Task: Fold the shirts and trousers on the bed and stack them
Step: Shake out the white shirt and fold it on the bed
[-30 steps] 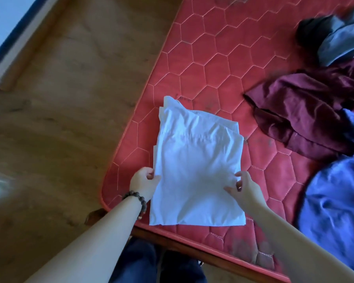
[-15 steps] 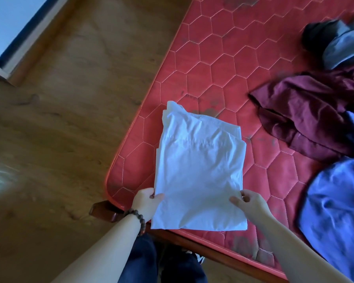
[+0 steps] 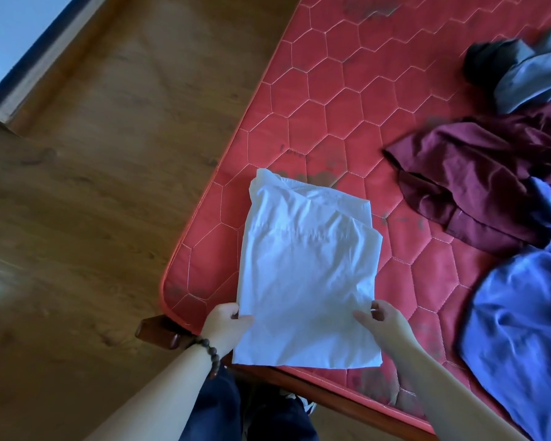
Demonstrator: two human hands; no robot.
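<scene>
A partly folded white shirt (image 3: 306, 275) lies as a tall rectangle on the near corner of the red quilted mattress (image 3: 347, 100). My left hand (image 3: 225, 326) pinches its left edge near the bottom, thumb on top of the cloth. On the opposite edge my right hand (image 3: 384, 321) pinches the shirt at the same height. A crumpled maroon garment (image 3: 477, 183) sits to the right, a blue garment (image 3: 522, 329) lies spread at the near right, and a grey and dark garment (image 3: 516, 71) is bunched at the far right.
The bed's dark wooden frame corner (image 3: 158, 332) juts out just left of my left wrist. Wooden floor (image 3: 93, 202) fills the left side, with a door or wall edge (image 3: 10, 87) at the top left. My legs stand against the bed's near edge.
Both hands have slid down the shirt's side edges towards its near end. The camera has shifted, so the shirt and mattress sit lower in view.
</scene>
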